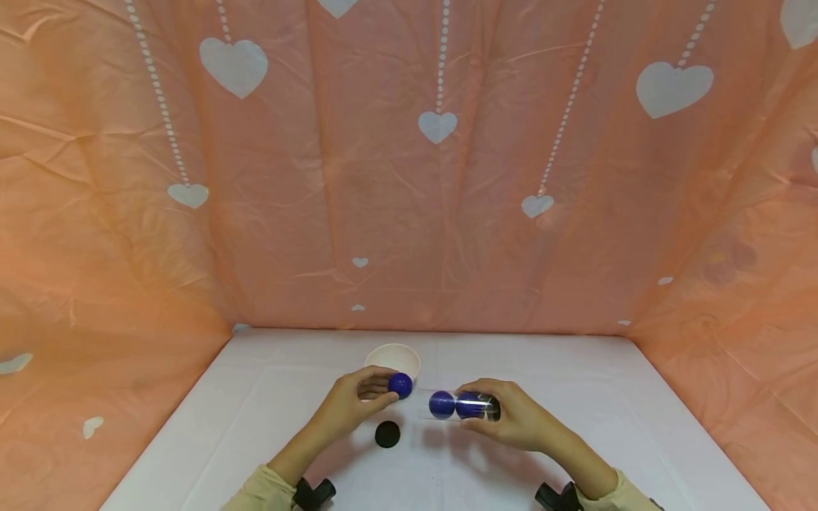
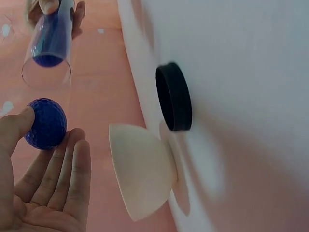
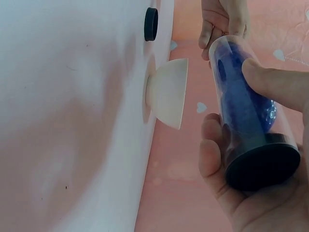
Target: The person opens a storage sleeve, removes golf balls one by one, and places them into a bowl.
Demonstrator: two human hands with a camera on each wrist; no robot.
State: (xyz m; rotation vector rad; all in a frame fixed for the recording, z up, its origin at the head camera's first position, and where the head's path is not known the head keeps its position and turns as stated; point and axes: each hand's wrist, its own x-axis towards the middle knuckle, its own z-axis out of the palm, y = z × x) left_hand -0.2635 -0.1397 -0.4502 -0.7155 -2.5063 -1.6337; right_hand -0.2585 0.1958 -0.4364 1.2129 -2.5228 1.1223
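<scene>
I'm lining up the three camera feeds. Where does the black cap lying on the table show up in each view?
Head: black cap low centre, on the white table, below the left hand.
Left wrist: upper middle, edge-on against the table, above the bowl.
Right wrist: top centre, small, above the bowl.
Shared landmark: the white bowl next to the cap.

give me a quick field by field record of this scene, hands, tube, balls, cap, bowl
left hand: left hand pinches a loose blue ball at its fingertips
right hand: right hand grips the clear tube, held sideways above the table
tube contents: two blue balls inside
tube ends: open mouth faces the loose ball; black end closed
black cap: lying on the white table, untouched
white bowl: upright on the table behind the left hand
</scene>
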